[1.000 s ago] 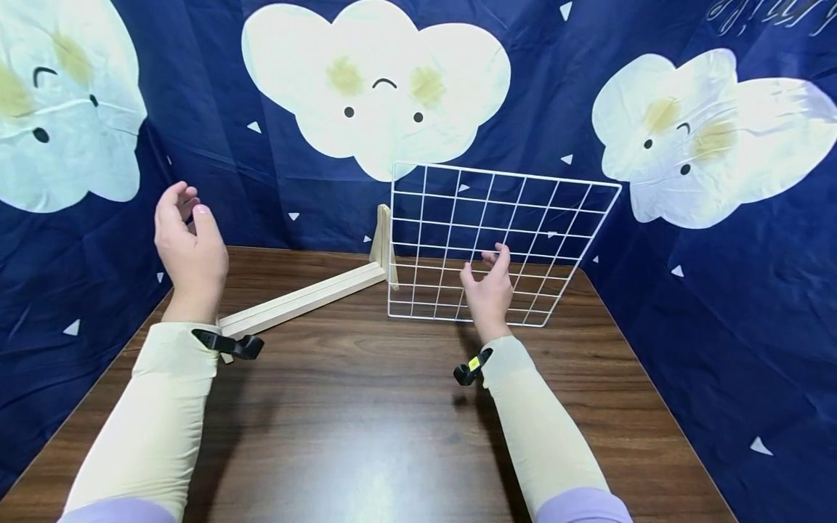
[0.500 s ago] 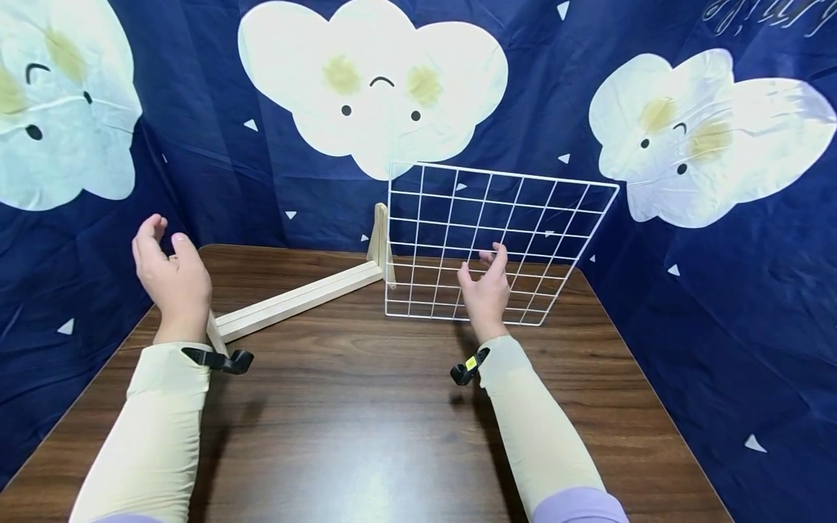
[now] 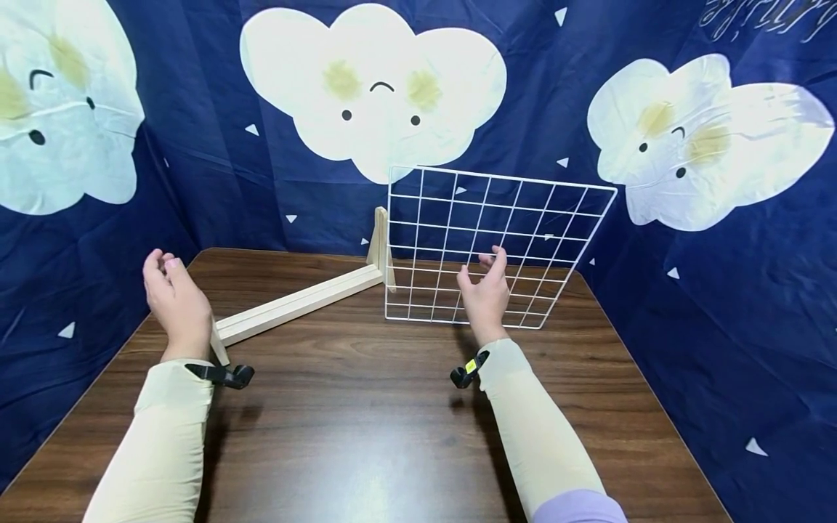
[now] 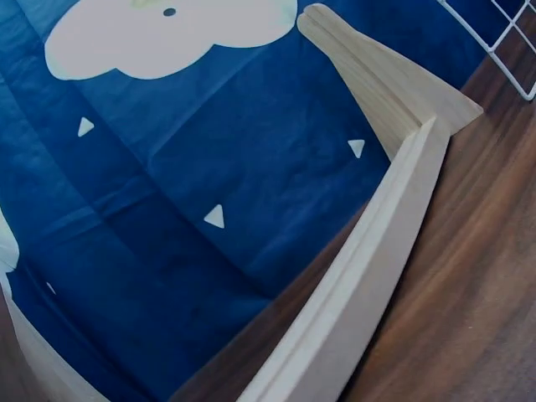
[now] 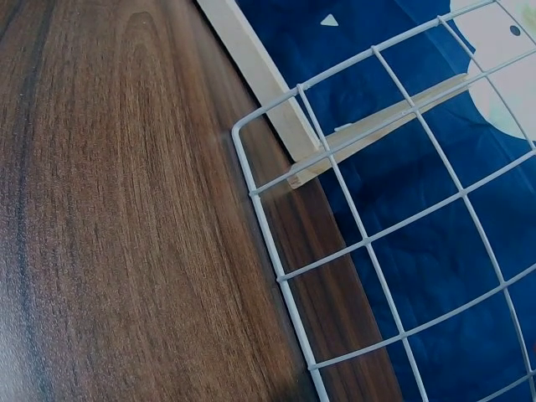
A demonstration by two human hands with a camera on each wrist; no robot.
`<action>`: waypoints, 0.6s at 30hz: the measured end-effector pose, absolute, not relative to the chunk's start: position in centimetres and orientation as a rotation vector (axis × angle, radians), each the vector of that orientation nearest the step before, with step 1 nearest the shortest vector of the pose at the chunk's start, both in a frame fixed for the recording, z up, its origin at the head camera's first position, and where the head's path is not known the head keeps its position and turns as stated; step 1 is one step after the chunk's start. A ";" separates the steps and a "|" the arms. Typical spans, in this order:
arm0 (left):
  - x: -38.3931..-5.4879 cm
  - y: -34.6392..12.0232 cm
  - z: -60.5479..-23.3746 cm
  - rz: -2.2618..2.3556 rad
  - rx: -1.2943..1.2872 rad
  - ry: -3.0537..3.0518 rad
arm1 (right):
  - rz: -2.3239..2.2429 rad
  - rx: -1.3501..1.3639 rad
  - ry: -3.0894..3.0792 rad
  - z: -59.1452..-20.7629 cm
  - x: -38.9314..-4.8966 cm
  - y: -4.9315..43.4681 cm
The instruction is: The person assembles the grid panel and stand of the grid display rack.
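My right hand (image 3: 485, 298) is at the lower middle of a white wire grid panel (image 3: 562, 212), its fingers and thumb curled at the wires. The panel stands upright and slightly tilted; its lower left corner shows in the right wrist view, where the hand is out of frame. My left hand (image 3: 179, 309) is beside the near end of a pale wooden stand (image 3: 301, 301), fingers loosely curved, nothing visible between them. The stand has a long grooved bar and an upright end piece (image 4: 394, 75) at the far end. My left hand hides much of its near end piece.
A dark brown wooden table (image 3: 366, 421) lies under everything. Blue cloth (image 3: 307, 181) with white clouds and small triangles surrounds the table's back and sides. The panel's left edge stands close to the stand's far end.
My left hand has come down beside the near end of the stand, with its thumb and fingers closer together. My right hand and the grid panel have barely moved.
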State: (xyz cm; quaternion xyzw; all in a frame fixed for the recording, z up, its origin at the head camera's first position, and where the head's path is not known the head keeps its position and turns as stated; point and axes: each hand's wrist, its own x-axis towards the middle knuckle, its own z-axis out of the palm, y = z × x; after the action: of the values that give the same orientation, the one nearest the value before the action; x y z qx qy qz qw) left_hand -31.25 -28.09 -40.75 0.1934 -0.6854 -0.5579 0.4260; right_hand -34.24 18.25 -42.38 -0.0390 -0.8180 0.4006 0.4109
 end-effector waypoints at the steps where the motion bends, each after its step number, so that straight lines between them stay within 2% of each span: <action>1: -31.2 -28.0 -40.9 -1.390 0.483 -1.716 | 1.011 -0.096 -2.060 -42.4 -34.2 18.2; 12: -31.6 -27.3 -41.3 -1.673 0.499 -1.484 | 0.992 -0.106 -2.069 -42.5 -34.3 18.3; 18: -32.1 -27.3 -41.3 -1.659 0.535 -1.436 | 1.002 -0.096 -2.052 -42.4 -34.2 18.3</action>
State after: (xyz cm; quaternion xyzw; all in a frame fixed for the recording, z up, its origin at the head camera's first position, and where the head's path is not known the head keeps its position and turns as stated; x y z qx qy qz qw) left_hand -32.11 -27.33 -41.29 0.2141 -0.5750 -0.6641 0.4272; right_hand -34.18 18.28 -42.42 -0.0383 -0.8169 0.3990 0.4148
